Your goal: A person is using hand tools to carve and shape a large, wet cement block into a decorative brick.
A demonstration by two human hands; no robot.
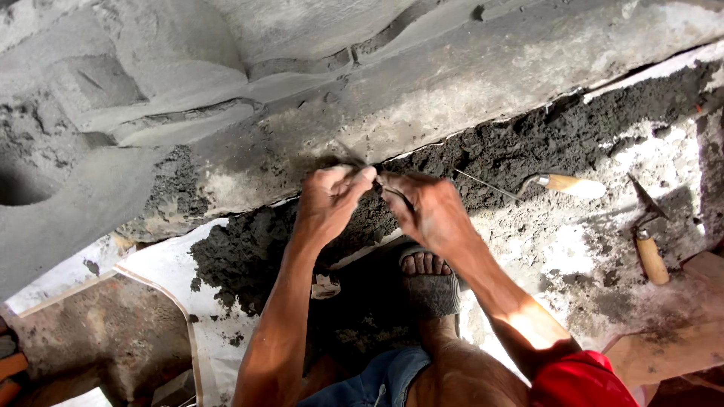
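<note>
Head view, person crouched over wet dark mortar pile (pixel 483 154) that runs along the foot of a grey cement moulding (pixel 422 90). Landmark: the moulding.

Left hand (pixel 329 202) and right hand (pixel 430 213) meet just below the moulding's lower edge, over the mortar. Both pinch a thin dark tool (pixel 392 188), looks like a small metal blade or wire, too small and shadowed to say which. Left fingers (pixel 362 177) narrow, tips pressed together at one end of it. Right fingers curled tight around the other end, thumb on top. Hands nearly touching at the fingertips.

Below the moulding and under the hands, a sandalled foot (pixel 428 280) stands on the ground, toes pointing toward the moulding.

Right of the hands, below the moulding: a small trowel (pixel 554 183) with a pale wooden handle lies on the mortar edge, thin blade pointing toward the hands. Further right, a second tool with wooden handle (pixel 650 252) lies on the crusted ground, its metal head toward the moulding, well apart from the hands.

Lower left, away from the moulding: a white sheet (pixel 162 271) partly under the mortar.
</note>
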